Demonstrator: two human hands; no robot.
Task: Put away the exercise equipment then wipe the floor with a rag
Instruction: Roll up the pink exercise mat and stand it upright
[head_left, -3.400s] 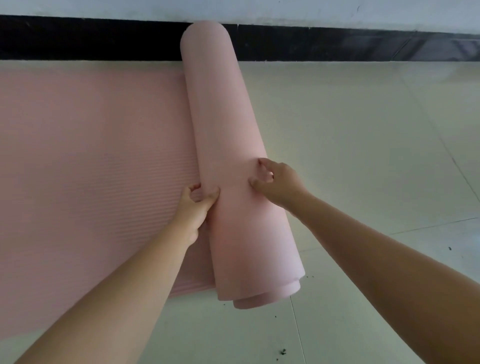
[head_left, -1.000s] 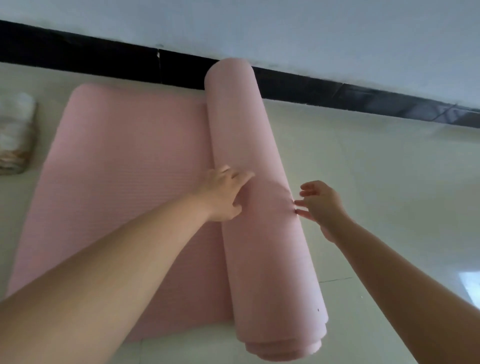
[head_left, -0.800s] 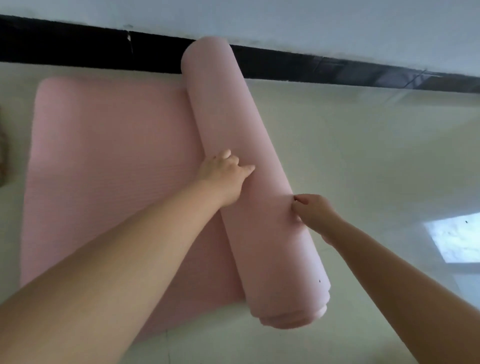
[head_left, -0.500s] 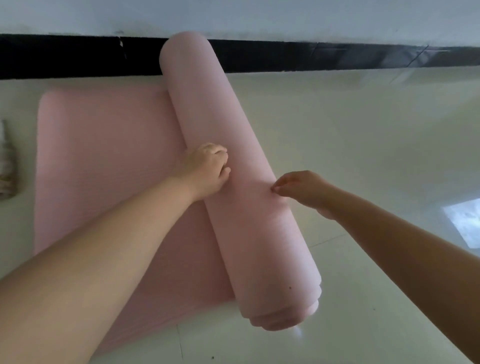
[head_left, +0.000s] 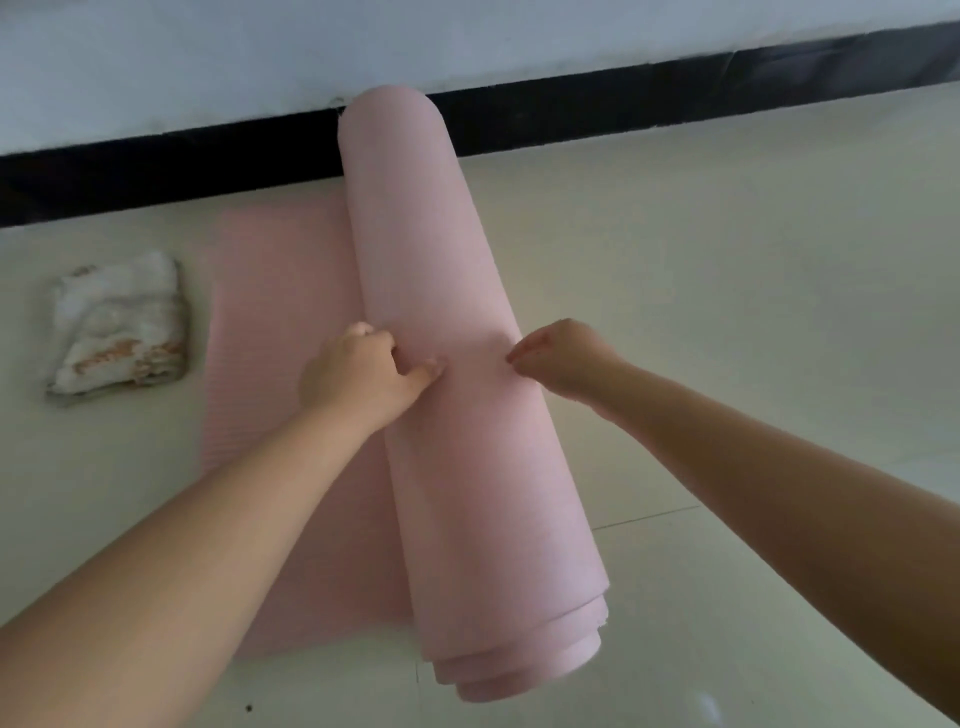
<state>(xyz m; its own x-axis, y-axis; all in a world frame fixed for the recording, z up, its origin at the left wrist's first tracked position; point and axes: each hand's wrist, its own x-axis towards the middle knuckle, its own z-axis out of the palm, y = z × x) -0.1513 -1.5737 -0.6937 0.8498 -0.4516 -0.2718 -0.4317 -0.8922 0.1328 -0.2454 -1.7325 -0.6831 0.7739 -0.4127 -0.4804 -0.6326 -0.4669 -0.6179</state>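
Observation:
A pink exercise mat lies on the pale tiled floor, most of it wound into a thick roll (head_left: 467, 493) that runs from the wall toward me. A narrow flat strip of the mat (head_left: 280, 312) still lies unrolled on the roll's left. My left hand (head_left: 358, 379) presses the left flank of the roll with curled fingers and the thumb on top. My right hand (head_left: 566, 358) holds the right flank, fingers bent against it. A crumpled white rag (head_left: 119, 322) with orange stains lies on the floor, left of the flat strip.
A black baseboard (head_left: 649, 104) under a pale wall (head_left: 260, 52) runs behind the far end of the roll. Tiled floor (head_left: 727, 312) stretches to the right. Small dark specks lie on the floor near me (head_left: 248, 707).
The roll has turned leftward over the flat part, which is now much narrower. Both hands have shifted along with it. The rag has come fully into view at the left.

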